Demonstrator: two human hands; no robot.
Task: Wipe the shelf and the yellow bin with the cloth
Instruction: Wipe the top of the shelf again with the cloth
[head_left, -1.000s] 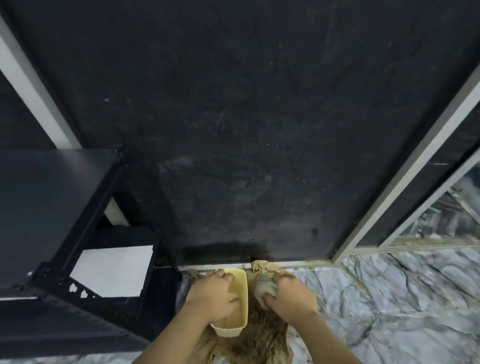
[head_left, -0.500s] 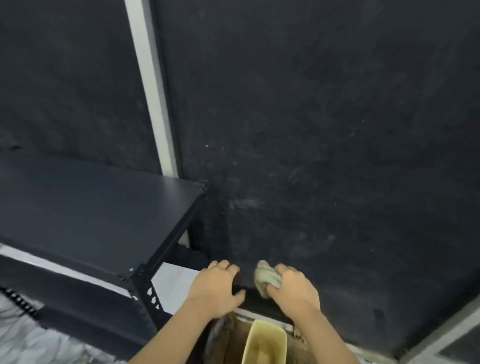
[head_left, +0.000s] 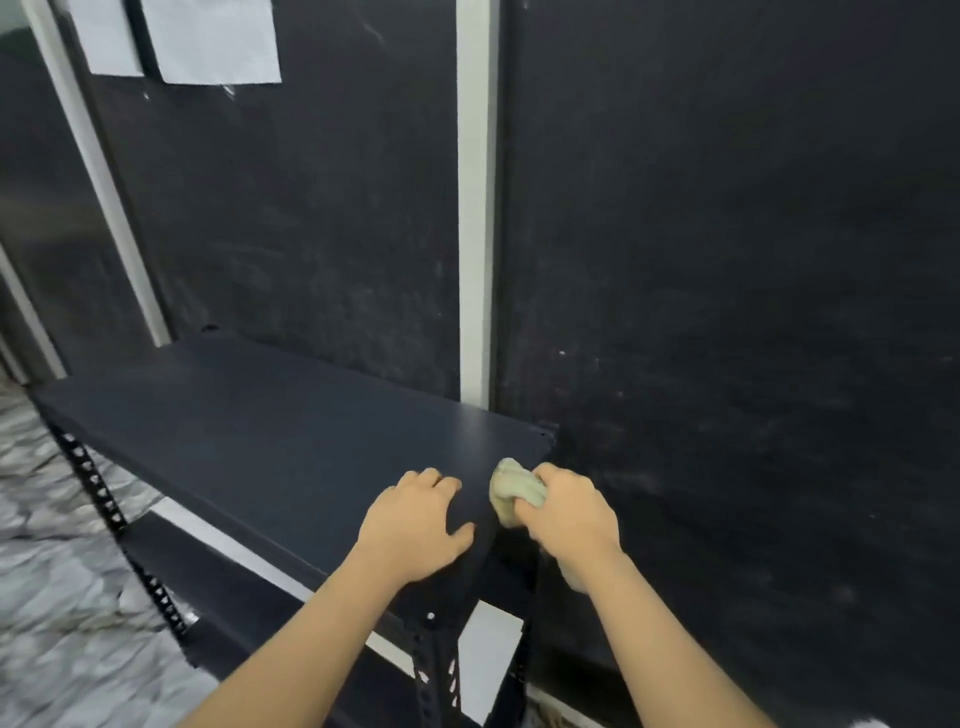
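Both hands are up at the right end of the dark shelf (head_left: 270, 441) now. The right hand (head_left: 569, 514) has its fingers curled round a bunched, pale greenish cloth (head_left: 514, 488), and the wad sits right at the shelf's right edge, pressed against or just touching the top surface near the far corner. The left hand (head_left: 415, 519) lies flat beside it, palm down on the shelf top, fingers relaxed and slightly bent, thumb spread toward the right hand, holding nothing. The two hands are close together but apart, a strip of dark shelf showing between them. Below the top board, a perforated metal upright (head_left: 436, 670) runs down at the near corner, with a lower shelf level and white sheet (head_left: 488, 660) visible under it. Behind stands a black wall (head_left: 727, 260) with a white vertical strip (head_left: 475, 208), and two papers (head_left: 218, 41) are stuck up at top left. Marbled floor (head_left: 52, 597) shows at the left. The yellow bin is out of sight in this view.
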